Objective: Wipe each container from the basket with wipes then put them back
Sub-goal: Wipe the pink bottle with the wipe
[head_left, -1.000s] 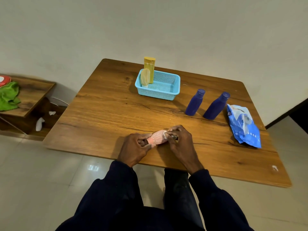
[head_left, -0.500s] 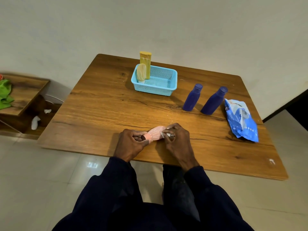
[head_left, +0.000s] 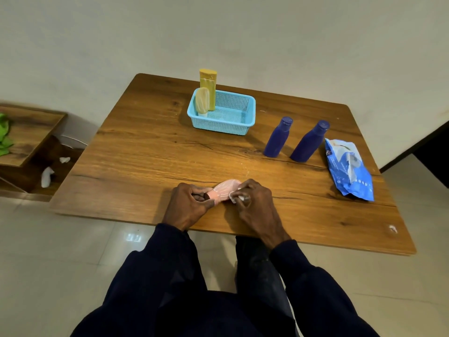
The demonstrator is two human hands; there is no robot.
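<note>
Rubbing on just as before, the right hand pinches a white wipe against the pink tube, its other end clamped by the curled fingers of the left hand: wiping unfinished.

Two forearms in dark navy sleeves rise from 6 o'clock and converge near the middle of the view. The left grip, knuckles up and fingers curled, holds one end of a pink container, which lies crosswise between the two. At 3 o'clock from it and close by, the right grip curls over the container's other end, its fingertips pinching a white wipe against the pink surface. Both wrists are bare beyond the cuffs and angled inward, with the backs of both turned up toward the camera
</note>
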